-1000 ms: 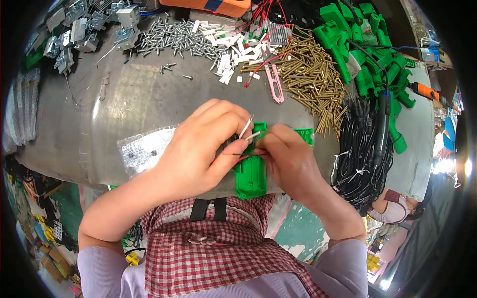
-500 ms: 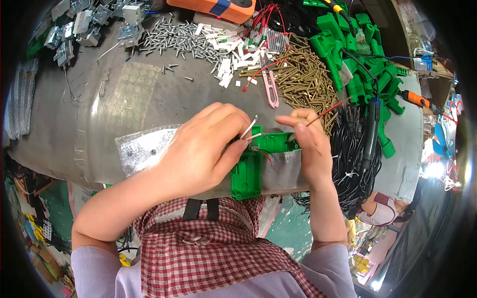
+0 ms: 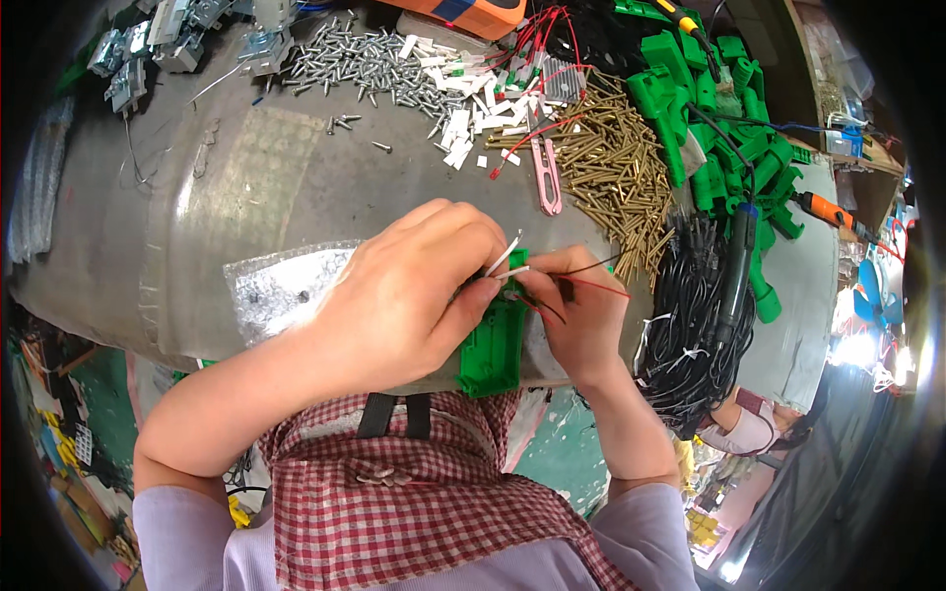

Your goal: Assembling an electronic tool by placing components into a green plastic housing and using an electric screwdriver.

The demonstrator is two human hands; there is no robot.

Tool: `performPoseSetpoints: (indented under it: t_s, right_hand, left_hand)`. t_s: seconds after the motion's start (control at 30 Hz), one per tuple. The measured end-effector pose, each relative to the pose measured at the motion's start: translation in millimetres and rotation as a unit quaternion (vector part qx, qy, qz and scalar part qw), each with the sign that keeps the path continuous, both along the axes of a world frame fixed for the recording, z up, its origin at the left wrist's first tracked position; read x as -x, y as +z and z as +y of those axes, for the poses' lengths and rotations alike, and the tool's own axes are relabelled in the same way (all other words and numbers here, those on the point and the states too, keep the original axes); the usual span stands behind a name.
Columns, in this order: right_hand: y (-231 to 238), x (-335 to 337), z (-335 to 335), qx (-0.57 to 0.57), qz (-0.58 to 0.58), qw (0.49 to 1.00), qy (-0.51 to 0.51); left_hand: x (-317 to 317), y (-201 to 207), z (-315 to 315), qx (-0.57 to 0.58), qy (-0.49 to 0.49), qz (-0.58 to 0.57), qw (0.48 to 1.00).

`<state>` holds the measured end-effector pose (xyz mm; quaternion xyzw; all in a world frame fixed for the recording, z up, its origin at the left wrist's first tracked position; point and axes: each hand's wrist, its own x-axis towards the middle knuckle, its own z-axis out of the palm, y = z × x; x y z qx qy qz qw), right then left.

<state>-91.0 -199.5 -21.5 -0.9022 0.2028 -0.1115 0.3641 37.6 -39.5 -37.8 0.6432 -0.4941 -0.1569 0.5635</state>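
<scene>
My left hand (image 3: 419, 291) is closed, pinching two white wires (image 3: 506, 258) whose ends stick out past the fingertips. Close against those ends, my right hand (image 3: 576, 305) is closed in a pinch on a thin red wire (image 3: 597, 286); a dark wire also trails from its fingers. Beneath both hands lies a green plastic housing (image 3: 490, 350), its open hollow side facing up at the table's near edge. My right hand covers the housing's right-hand part. Whether the red and white wires touch is too small to make out.
Silver screws (image 3: 365, 69), white pieces (image 3: 461, 126), brass-coloured screws (image 3: 616, 163) and pink-handled snips (image 3: 546, 175) lie beyond my hands. At right are black cables (image 3: 690, 315) and green housings (image 3: 709, 167). Bubble wrap (image 3: 281, 291) sits left. Another person's arm (image 3: 724, 419) shows lower right.
My right hand has moved left, bringing the red wire to the white wire ends at my left fingertips. My left hand stays nearly in place. The whole view has shifted slightly.
</scene>
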Motion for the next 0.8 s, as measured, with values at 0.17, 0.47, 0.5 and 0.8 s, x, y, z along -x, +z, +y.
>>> performPoseSetpoints:
  t_s: [0.17,0.47,0.5,0.8]
  right_hand:
    - [20.7,-6.1,0.8,0.123,0.076,0.982,0.119]
    - [53.4,-33.0,-8.9,0.037,0.218,0.955,0.197]
    - [54.3,-37.4,-10.8,0.028,0.244,0.945,0.214]
    - [47.8,-53.1,-18.8,0.178,0.207,0.912,0.307]
  left_hand:
    - [2.3,0.4,1.9,0.011,0.008,0.010,1.000]
    - [3.2,-2.0,3.5,0.000,0.003,0.016,1.000]
    - [3.4,-1.2,2.9,-0.001,-0.001,0.019,1.000]
    - [6.5,8.9,-4.5,0.017,0.018,-0.071,0.997]
